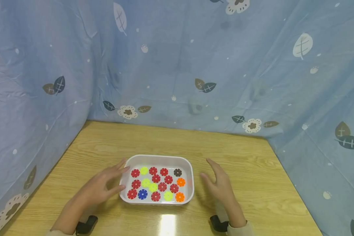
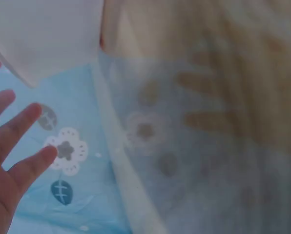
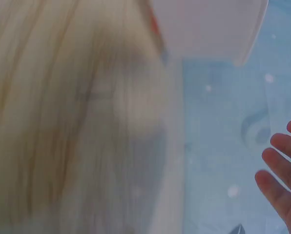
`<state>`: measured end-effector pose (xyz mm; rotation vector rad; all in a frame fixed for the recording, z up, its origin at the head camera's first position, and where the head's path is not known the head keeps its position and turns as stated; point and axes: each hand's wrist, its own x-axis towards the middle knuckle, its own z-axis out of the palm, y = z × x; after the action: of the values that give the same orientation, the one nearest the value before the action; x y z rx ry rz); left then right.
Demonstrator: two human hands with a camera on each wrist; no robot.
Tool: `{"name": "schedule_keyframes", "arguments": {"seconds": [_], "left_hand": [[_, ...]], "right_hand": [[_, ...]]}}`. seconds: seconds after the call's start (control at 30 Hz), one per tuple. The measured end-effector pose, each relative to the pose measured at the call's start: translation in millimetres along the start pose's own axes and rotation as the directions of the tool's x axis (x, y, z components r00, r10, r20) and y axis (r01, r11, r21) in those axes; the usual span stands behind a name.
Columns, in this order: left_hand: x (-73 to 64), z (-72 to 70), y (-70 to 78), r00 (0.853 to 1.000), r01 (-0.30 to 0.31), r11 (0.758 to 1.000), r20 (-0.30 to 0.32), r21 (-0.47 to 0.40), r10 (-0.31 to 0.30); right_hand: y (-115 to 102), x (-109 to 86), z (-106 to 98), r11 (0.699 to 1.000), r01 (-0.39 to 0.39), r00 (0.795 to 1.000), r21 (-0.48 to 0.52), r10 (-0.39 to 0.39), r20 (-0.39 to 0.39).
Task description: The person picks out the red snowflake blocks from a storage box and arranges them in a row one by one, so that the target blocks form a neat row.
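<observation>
On the wooden table a white plastic tray [image 1: 157,160] holds several flower-shaped discs: many red ones, some yellow, two orange, a blue disc [image 1: 143,194] and a dark brown disc [image 1: 177,172]. My left hand [image 1: 101,183] is at the tray's left side, fingers spread, their tips close to the rim; whether they touch it I cannot tell. To the right of the tray my right hand [image 1: 220,186] hovers apart from it, fingers loosely extended and nothing held. Each wrist view shows part of the tray's outer wall [image 2: 48,39] above spread fingers, the right hand [image 3: 287,170] likewise bare.
A pale wooden table [image 1: 236,157] lies under the tray. Blue cloth [image 1: 171,65] with leaf and flower prints rises behind it and on both sides. A bright light reflection falls on the wood in front of the tray.
</observation>
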<state>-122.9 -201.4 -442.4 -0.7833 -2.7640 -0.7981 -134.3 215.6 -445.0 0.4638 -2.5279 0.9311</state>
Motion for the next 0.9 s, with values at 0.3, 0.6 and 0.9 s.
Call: {"name": "schedule_keyframes", "arguments": {"seconds": [0.3, 0.6, 0.9], "left_hand": [[-2.6, 7.9, -9.0, 0.997, 0.039, 0.994, 0.069, -0.1, -0.032], [-3.7, 9.5, -12.3, 0.995, 0.064, 0.988, 0.081, -0.142, -0.053], [-4.2, 11.5, -11.9, 0.995, 0.067, 0.986, 0.083, -0.155, -0.055]], "right_hand": [[-29.2, 17.6, 19.5, 0.909, -0.073, 0.995, 0.411, 0.039, 0.09], [-51.4, 43.4, 48.4, 0.794, -0.285, 0.926, 0.538, 0.082, 0.368], [-57.3, 57.4, 78.0, 0.811, -0.367, 0.874, 0.456, 0.133, 0.468]]}}
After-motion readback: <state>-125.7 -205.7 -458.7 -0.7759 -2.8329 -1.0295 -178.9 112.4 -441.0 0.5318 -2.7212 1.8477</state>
